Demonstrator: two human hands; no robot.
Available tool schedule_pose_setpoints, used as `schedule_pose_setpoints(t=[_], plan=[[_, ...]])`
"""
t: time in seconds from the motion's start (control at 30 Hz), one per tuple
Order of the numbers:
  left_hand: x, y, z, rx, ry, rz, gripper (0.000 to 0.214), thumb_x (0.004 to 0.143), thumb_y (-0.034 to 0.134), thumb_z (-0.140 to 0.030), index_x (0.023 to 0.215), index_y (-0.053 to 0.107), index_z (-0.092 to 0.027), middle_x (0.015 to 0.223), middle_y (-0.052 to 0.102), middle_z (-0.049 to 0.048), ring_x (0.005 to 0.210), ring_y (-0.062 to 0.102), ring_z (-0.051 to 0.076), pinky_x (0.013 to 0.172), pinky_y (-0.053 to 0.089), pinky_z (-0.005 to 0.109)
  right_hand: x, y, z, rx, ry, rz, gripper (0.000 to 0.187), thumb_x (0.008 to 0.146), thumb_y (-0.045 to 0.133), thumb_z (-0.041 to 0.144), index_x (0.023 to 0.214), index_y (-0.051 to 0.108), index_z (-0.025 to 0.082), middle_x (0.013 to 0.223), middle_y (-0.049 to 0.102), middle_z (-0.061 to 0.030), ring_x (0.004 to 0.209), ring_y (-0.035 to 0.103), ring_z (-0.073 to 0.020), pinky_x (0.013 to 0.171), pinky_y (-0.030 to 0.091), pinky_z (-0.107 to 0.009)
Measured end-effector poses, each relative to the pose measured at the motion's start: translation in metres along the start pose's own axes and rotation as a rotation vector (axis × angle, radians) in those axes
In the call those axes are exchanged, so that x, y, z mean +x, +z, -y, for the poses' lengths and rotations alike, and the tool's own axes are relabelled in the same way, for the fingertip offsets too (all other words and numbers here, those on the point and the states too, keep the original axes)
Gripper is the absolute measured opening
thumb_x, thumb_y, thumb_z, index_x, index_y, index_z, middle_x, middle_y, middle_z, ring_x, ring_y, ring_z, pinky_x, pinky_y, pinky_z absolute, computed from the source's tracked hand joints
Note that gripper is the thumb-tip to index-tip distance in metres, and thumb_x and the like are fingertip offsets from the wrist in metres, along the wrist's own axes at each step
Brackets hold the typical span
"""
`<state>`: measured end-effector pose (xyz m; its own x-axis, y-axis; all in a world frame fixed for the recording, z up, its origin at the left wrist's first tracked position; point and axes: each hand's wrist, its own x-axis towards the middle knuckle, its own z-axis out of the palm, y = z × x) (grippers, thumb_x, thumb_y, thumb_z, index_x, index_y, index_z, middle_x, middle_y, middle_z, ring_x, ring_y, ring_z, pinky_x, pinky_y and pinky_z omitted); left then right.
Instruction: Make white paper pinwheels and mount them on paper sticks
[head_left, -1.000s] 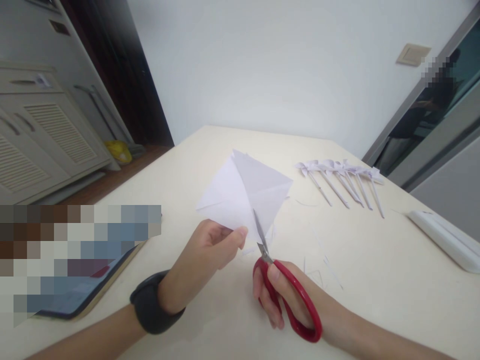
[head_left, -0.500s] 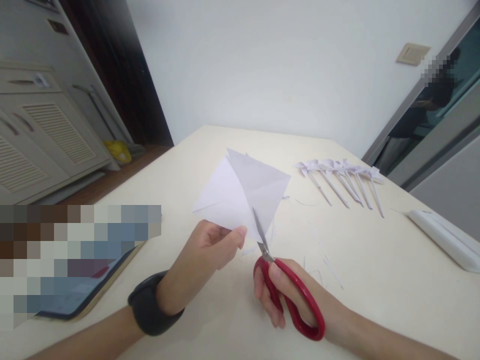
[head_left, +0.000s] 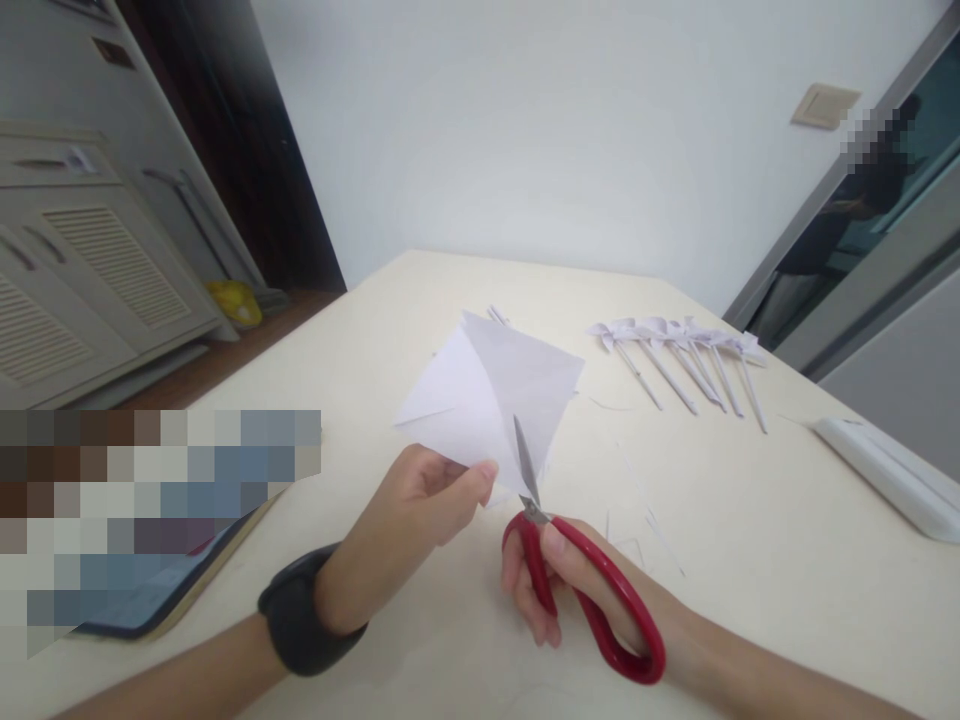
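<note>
My left hand (head_left: 442, 490) pinches a white sheet of paper (head_left: 450, 385) by its near edge, thumb on top. The paper is roughly square, creased, with a slit at its left corner. In my right hand (head_left: 577, 570) is a pair of scissors with red handles (head_left: 615, 600), my fingers through the loops. The blades (head_left: 527, 465) are parted at the paper's near corner, one blade lying over the sheet and the other mostly hidden beneath it. A dark band circles my left wrist.
Several paper pinwheels on sticks (head_left: 675, 350) lie at the back right of the table. Thin paper scraps (head_left: 649, 520) are scattered right of the scissors. A long white object (head_left: 885, 480) rests at the right edge, and a partly blurred tablet (head_left: 172, 590) at the left. Behind glass, a person is visible.
The paper has shifted slightly right and toward me, uncovering the end of a rolled white stick behind it. The scissor handles have spread wider apart.
</note>
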<state>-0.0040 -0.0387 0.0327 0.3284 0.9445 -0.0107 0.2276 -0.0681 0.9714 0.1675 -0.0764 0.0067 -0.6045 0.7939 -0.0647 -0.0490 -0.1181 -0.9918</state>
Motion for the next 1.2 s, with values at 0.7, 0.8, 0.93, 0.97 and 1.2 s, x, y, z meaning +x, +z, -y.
schedule_pose_setpoints(t=[0.7,0.8,0.93,0.97,1.2], plan=[[0.001,-0.001,0.002,-0.002,0.027,0.004,0.043,0.084,0.045,-0.03,0.043,0.036,-0.02,0.041,0.033,-0.0068,0.04,0.031,0.008,0.042,0.024,0.024,-0.003,0.003,0.005,-0.069,0.041,-0.056,0.056,0.084,0.028,0.066,0.076,0.049,0.014,0.05,0.045,0.002,0.046,0.043,-0.0094,0.048,0.037,-0.023],[0.001,-0.001,0.001,-0.016,0.018,0.02,0.043,0.084,0.045,-0.03,0.043,0.036,-0.019,0.041,0.034,-0.0069,0.04,0.031,0.008,0.042,0.024,0.024,-0.003,0.003,0.001,-0.057,0.04,-0.054,0.055,0.086,0.028,0.063,0.076,0.05,0.014,0.049,0.045,0.0025,0.044,0.043,-0.0089,0.046,0.036,-0.022],[0.002,-0.002,0.003,-0.019,0.015,0.025,0.044,0.085,0.044,-0.031,0.043,0.035,-0.019,0.041,0.034,-0.0068,0.041,0.032,0.008,0.042,0.025,0.024,-0.003,0.003,-0.006,-0.05,0.004,-0.055,0.052,0.09,0.027,0.058,0.079,0.051,0.014,0.05,0.047,0.0025,0.044,0.043,-0.0079,0.047,0.036,-0.021],[0.003,-0.002,0.003,-0.013,0.016,0.025,0.045,0.085,0.044,-0.031,0.043,0.035,-0.019,0.041,0.034,-0.0067,0.041,0.032,0.008,0.042,0.025,0.024,-0.003,0.003,-0.008,-0.05,-0.006,-0.054,0.051,0.09,0.026,0.057,0.08,0.051,0.014,0.051,0.047,0.0026,0.044,0.043,-0.0076,0.047,0.037,-0.021],[0.001,-0.002,0.002,0.024,-0.009,0.021,0.043,0.085,0.043,-0.03,0.044,0.037,-0.019,0.042,0.033,-0.0066,0.041,0.032,0.008,0.043,0.024,0.024,-0.003,0.002,-0.011,-0.065,-0.003,-0.061,0.05,0.091,0.026,0.056,0.08,0.051,0.014,0.05,0.046,0.0034,0.043,0.043,-0.0075,0.048,0.037,-0.021]])
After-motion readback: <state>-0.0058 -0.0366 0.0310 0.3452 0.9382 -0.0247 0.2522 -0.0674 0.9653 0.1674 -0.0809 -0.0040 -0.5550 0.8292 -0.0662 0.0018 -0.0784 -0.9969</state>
